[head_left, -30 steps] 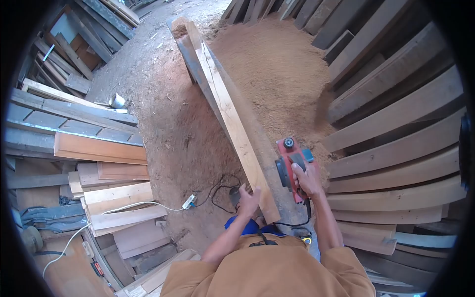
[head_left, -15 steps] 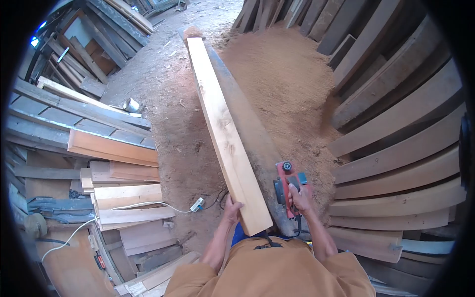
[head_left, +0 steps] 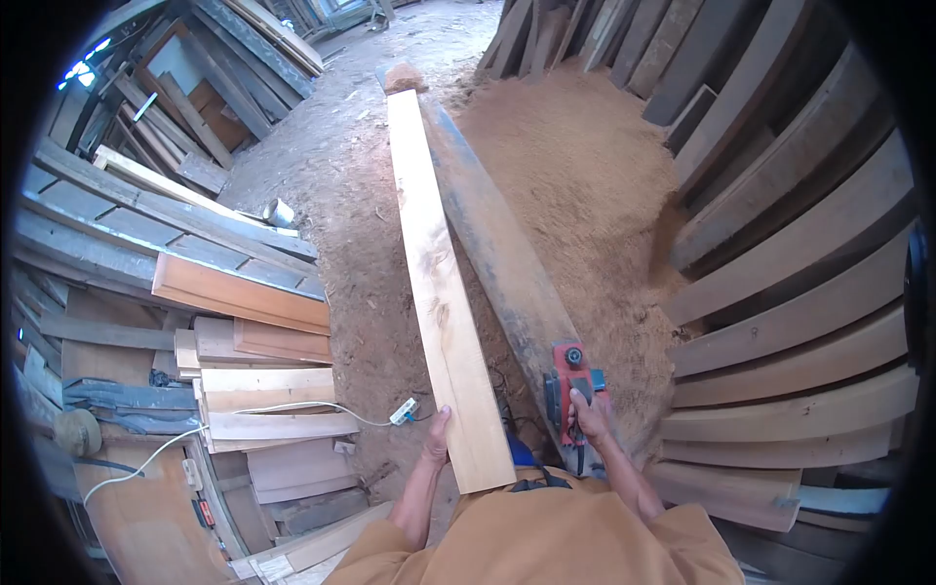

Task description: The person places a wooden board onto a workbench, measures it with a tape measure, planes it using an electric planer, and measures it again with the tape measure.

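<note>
In the head view a long pale wooden board (head_left: 436, 292), with knots midway along it, stretches away from my body. My left hand (head_left: 438, 441) is closed on the left edge of its near end, thumb on top. To the right, my right hand (head_left: 592, 419) wraps round the handle of a red and black electric hand planer (head_left: 567, 369). The planer sits over the near end of a long, worn, dust-covered beam (head_left: 507, 263). Board and beam are close together at the far end and spread apart towards me. The planer's underside is hidden.
Sawdust (head_left: 565, 146) covers the ground to the right. Planks (head_left: 799, 380) lean in a row along the right side. Stacked boards (head_left: 268, 380) lie at the left, with a white power cord and socket block (head_left: 403, 411) beside them. A metal can (head_left: 280, 213) stands farther off.
The board's near end has swung left with my left hand, widening the gap to the beam. My right hand still holds the planer, slightly lower in view. The camera view has shifted a little.
</note>
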{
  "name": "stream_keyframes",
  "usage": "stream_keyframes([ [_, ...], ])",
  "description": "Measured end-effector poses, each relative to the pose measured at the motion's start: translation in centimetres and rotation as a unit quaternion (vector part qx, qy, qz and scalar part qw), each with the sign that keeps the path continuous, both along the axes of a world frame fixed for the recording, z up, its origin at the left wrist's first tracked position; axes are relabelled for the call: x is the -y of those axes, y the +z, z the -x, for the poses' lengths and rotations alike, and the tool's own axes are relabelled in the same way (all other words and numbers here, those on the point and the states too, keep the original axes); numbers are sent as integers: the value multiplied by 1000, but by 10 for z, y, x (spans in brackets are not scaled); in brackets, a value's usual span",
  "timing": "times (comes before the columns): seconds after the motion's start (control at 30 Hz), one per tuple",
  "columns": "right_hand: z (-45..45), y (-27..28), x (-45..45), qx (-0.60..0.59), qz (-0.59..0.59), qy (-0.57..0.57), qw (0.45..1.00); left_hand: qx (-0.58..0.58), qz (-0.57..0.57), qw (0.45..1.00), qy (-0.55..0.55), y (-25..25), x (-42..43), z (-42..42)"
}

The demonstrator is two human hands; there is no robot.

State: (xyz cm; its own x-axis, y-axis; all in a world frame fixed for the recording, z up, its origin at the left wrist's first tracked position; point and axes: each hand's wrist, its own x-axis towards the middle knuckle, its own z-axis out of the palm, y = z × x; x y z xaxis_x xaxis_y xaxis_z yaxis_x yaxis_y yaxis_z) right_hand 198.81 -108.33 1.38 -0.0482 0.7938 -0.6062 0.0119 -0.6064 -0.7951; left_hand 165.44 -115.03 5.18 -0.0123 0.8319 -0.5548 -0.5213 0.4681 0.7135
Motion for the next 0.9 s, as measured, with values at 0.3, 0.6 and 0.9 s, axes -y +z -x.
stream_keyframes([
  [0.3,-34,-12,8,155,-152,21,976,-4,65,998,-3,-6,1,0],
  [0.6,-141,-10,156,482,220,258,808,17,56,998,-6,-22,-17,15],
  [0.9,-131,-70,213,388,315,204,842,30,70,997,14,-28,-16,12],
])
